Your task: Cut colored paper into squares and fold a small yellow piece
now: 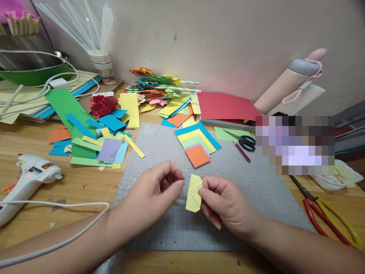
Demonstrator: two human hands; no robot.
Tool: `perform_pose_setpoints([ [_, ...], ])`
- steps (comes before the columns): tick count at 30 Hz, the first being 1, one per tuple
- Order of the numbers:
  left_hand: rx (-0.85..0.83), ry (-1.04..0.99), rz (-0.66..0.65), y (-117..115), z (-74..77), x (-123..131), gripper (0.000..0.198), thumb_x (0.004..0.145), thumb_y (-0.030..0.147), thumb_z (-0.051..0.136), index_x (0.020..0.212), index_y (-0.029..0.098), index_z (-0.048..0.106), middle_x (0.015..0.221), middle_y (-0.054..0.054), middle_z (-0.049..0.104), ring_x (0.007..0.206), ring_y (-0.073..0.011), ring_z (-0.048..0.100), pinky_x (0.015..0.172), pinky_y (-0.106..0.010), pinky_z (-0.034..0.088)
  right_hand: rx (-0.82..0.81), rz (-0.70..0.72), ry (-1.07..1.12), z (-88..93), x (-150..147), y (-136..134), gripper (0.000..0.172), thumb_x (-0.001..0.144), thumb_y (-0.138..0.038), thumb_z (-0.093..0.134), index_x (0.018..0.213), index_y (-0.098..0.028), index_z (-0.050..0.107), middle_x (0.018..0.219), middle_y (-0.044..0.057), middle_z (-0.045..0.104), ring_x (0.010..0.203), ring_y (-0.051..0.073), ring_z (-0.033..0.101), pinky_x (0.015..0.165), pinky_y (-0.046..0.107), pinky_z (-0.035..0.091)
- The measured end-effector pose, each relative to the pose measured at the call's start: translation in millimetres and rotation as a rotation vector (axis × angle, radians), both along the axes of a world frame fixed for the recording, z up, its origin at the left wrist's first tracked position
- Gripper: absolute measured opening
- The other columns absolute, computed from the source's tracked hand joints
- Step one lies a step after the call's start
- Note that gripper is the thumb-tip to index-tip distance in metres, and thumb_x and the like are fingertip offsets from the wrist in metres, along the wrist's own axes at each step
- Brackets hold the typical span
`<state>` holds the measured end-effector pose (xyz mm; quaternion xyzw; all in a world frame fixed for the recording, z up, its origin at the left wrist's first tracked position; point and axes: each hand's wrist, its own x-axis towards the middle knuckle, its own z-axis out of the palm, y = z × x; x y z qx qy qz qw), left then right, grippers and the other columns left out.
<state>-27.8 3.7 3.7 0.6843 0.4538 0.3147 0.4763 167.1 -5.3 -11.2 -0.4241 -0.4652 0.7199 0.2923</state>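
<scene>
Between thumb and fingers, my right hand (pixel 225 201) pinches a small folded pale yellow paper (pixel 194 193), creased and with cut corners, held over the grey cutting mat (pixel 159 232). Just left of the paper is my left hand (pixel 162 186), its fingers curled and the thumb near the index finger with a gap between them; nothing shows in it. Beyond the hands, an orange square (pixel 197 155) lies on a stack of blue, yellow, green and purple squares.
Black scissors (pixel 246 142) and a red pencil (pixel 242 151) lie on the mat's right part. A glue gun (pixel 31 182) with its white cable is at left, beside coloured scraps (pixel 108 149). Red-and-yellow-handled scissors (pixel 313 205) lie right. A red-covered pad (pixel 225 106) stands behind.
</scene>
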Motion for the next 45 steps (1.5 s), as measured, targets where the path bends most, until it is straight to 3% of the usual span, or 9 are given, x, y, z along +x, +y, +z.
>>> perform_pose_setpoints([
  [4, -0.443, -0.157, -0.109, 1.4, -0.3, 5.6, 0.024, 0.080, 0.037, 0.062, 0.072, 0.015, 0.056, 0.060, 0.005, 0.051, 0.054, -0.0080, 0.043, 0.051, -0.020, 0.034, 0.104, 0.017, -0.108, 5.4, -1.8, -1.4, 0.031, 0.084, -0.037, 0.057, 0.063, -0.018, 0.046, 0.046, -0.008, 0.046, 0.033, 0.003, 0.036, 0.034, 0.015, 0.025],
  [9, -0.542, -0.174, -0.106, 5.9, 2.6, 3.6, 0.026, 0.077, 0.035, 0.066, 0.064, 0.015, 0.056, 0.056, 0.006, 0.051, 0.052, -0.0068, 0.041, 0.051, -0.019, 0.031, 0.187, 0.044, 0.002, 4.2, -0.6, 0.0, 0.029, 0.088, -0.039, 0.055, 0.070, -0.016, 0.050, 0.056, -0.006, 0.050, 0.039, 0.004, 0.044, 0.037, 0.016, 0.028],
  [14, -0.561, -0.173, -0.151, 11.8, 1.2, -1.1, 0.024, 0.078, 0.035, 0.066, 0.067, 0.014, 0.062, 0.056, 0.005, 0.053, 0.053, -0.0070, 0.044, 0.052, -0.020, 0.032, 0.119, 0.086, 0.096, 1.2, 1.5, 3.3, 0.025, 0.087, -0.037, 0.060, 0.078, -0.016, 0.051, 0.060, -0.006, 0.052, 0.041, 0.003, 0.046, 0.036, 0.014, 0.027],
  [20, -0.481, -0.046, -0.091, 10.4, 0.2, -1.5, 0.025, 0.073, 0.036, 0.070, 0.065, 0.014, 0.063, 0.058, 0.005, 0.053, 0.054, -0.0076, 0.042, 0.052, -0.021, 0.030, 0.050, 0.083, 0.034, 3.0, 0.8, 4.3, 0.029, 0.081, -0.039, 0.067, 0.076, -0.014, 0.053, 0.065, -0.003, 0.058, 0.041, 0.003, 0.051, 0.034, 0.012, 0.030],
  [26, -0.533, -0.218, -0.102, 12.5, 1.8, -0.7, 0.014, 0.075, 0.029, 0.067, 0.077, 0.015, 0.064, 0.063, 0.005, 0.059, 0.059, -0.0082, 0.050, 0.058, -0.021, 0.037, -0.011, 0.012, 0.149, -0.9, 1.6, 6.5, 0.028, 0.085, -0.036, 0.064, 0.072, -0.015, 0.052, 0.058, -0.005, 0.059, 0.036, 0.002, 0.051, 0.031, 0.010, 0.029],
  [35, -0.506, -0.168, -0.063, 10.2, 1.8, 0.4, 0.013, 0.077, 0.028, 0.064, 0.076, 0.015, 0.063, 0.060, 0.005, 0.057, 0.057, -0.0078, 0.049, 0.057, -0.021, 0.038, -0.003, -0.029, 0.134, 0.6, -0.4, 4.2, 0.028, 0.084, -0.036, 0.065, 0.072, -0.017, 0.049, 0.059, -0.005, 0.059, 0.037, 0.003, 0.051, 0.032, 0.012, 0.030],
  [40, -0.414, -0.261, -0.041, 9.2, 3.5, 5.1, 0.006, 0.078, 0.021, 0.059, 0.081, 0.016, 0.058, 0.068, 0.004, 0.058, 0.060, -0.0080, 0.050, 0.057, -0.020, 0.039, -0.017, 0.047, 0.094, -2.9, -4.5, 2.7, 0.023, 0.085, -0.037, 0.062, 0.080, -0.018, 0.049, 0.067, -0.003, 0.059, 0.042, 0.006, 0.056, 0.034, 0.015, 0.036],
  [42, -0.362, -0.269, -0.001, 9.3, 3.6, 6.2, 0.007, 0.077, 0.019, 0.058, 0.083, 0.017, 0.055, 0.067, 0.005, 0.055, 0.058, -0.0074, 0.048, 0.055, -0.020, 0.038, 0.044, 0.024, 0.001, -4.8, -4.1, 1.6, 0.020, 0.086, -0.036, 0.060, 0.089, -0.020, 0.049, 0.069, -0.004, 0.055, 0.044, 0.006, 0.053, 0.036, 0.017, 0.036],
  [45, -0.294, -0.184, 0.029, 10.0, 1.1, 4.8, 0.004, 0.078, 0.017, 0.056, 0.080, 0.017, 0.053, 0.065, 0.006, 0.051, 0.058, -0.0071, 0.045, 0.054, -0.019, 0.036, 0.372, -0.116, -0.199, -7.1, 0.5, 2.4, 0.022, 0.084, -0.027, 0.064, 0.099, -0.024, 0.048, 0.079, -0.003, 0.050, 0.059, 0.008, 0.051, 0.049, 0.021, 0.042],
])
